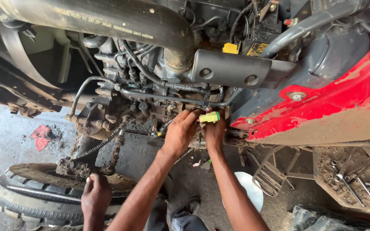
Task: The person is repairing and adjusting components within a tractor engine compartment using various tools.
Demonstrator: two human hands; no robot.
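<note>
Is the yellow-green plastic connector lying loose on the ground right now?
No, the yellow-green connector is up against the muddy engine, with the right hand at it and the left hand beside it.

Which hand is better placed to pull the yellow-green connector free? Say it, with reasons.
Probably the right hand: its fingers already sit against the yellow-green connector. The left hand rests beside it on the muddy engine block, touching wiring rather than the connector.
</note>
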